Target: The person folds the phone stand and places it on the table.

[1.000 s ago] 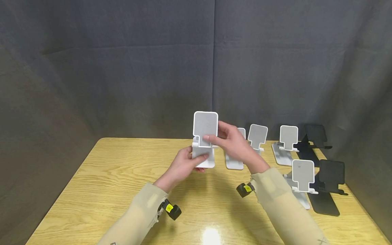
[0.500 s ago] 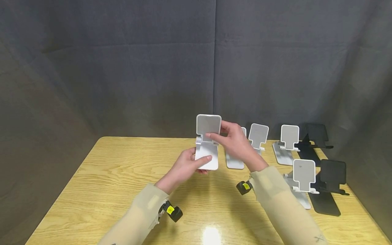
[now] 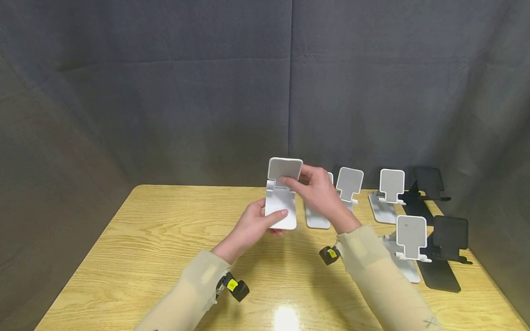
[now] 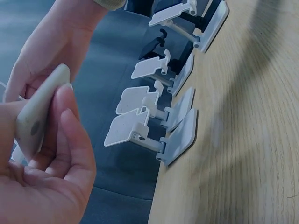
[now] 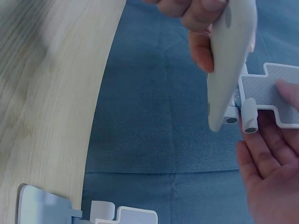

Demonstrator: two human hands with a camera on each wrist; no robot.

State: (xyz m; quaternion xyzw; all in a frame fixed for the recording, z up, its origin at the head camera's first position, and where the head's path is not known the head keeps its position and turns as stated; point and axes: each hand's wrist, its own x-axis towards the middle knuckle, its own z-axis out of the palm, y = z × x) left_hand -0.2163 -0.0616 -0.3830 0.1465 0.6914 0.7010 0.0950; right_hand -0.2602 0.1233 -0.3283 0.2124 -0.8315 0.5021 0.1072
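Observation:
A white phone stand [image 3: 281, 202] with a grey-padded plate is held up above the table between both hands. My left hand [image 3: 254, 223] grips its flat base, thumb across the face and fingers beneath. My right hand [image 3: 316, 193] pinches the padded plate [image 3: 285, 166] near its hinge, thumb on the grey pad and fingers behind. The plate tilts back from the base. In the right wrist view the hinge and a lip [image 5: 250, 116] show between the base and the plate. From the left wrist view, the base [image 4: 39, 109] appears edge-on in the left hand.
Several phone stands stand unfolded on the wooden table [image 3: 165, 257] to the right: white ones [image 3: 391, 186] [image 3: 411, 236] and black ones [image 3: 449, 239]. One white stand [image 3: 318, 218] is partly hidden behind the right hand. A dark grey curtain [image 3: 207, 92] hangs behind the table.
The padded plate has tipped further back relative to the base, uncovering more of the base. The held stand has shifted slightly right. Both hands keep their hold.

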